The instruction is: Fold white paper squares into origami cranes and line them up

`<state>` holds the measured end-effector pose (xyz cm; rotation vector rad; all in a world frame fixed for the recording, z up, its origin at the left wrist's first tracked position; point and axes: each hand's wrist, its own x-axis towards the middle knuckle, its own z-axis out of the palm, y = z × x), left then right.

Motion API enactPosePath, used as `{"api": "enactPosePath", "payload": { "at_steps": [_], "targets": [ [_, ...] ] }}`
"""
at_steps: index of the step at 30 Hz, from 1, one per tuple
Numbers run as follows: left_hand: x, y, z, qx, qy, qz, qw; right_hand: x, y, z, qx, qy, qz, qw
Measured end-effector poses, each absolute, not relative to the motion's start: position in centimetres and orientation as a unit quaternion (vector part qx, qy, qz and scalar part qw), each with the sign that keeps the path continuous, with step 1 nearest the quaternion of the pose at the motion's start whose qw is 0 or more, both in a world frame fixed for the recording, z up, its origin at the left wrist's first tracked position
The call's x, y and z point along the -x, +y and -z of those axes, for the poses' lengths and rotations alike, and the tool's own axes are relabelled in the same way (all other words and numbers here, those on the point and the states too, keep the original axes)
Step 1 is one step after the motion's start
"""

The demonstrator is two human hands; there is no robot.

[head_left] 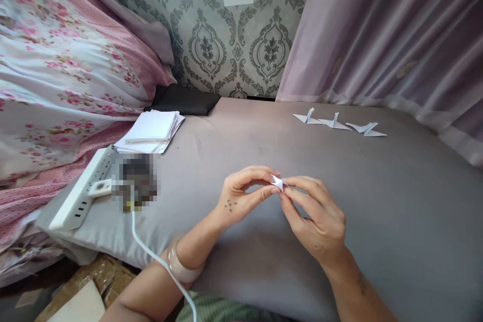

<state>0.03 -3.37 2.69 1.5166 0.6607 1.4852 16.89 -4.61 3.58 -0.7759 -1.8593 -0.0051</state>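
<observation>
From my remote post, head view: a pixelated patch (136, 178) blots out whatever lies beside the power strip (81, 188); a pale cable (140, 244) emerges at its lower edge, crosses in front of the left forearm and is cut off at the bottom of the frame. Both forearms run out at the bottom too. The fingertips cover much of the folded paper piece (278, 184), so I can't make out its full shape; I see small white points and creased faces. It sits between the two hands, above the near middle of the grey cloth-covered surface (234, 136). Left hand (241, 196): grip nearly closed, thumb and forefinger pinching the paper's left side. Right hand (315, 211): thumb and fingertips close together on its right side, the other fingers loosely curved. A translucent, pale bangle (181, 265) rings the left wrist. Far right on the surface, three folded paper figures (334, 122) stand in a row, crisp, with flat pointed wings and narrow upright parts. Far left, a stack of white sheets (149, 131), edges uneven, lies in front of a flat black item (184, 99), its material unclear to me.
</observation>
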Motion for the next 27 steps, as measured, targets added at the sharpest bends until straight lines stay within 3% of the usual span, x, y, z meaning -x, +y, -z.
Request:
{"api": "enactPosePath", "payload": {
  "at_steps": [27],
  "targets": [
    [-0.01,-3.46,-3.43,-0.659,0.291,-0.569,0.398,-16.47,-5.13,-3.83,0.370,-0.737,-0.116,0.554]
  ]
}}
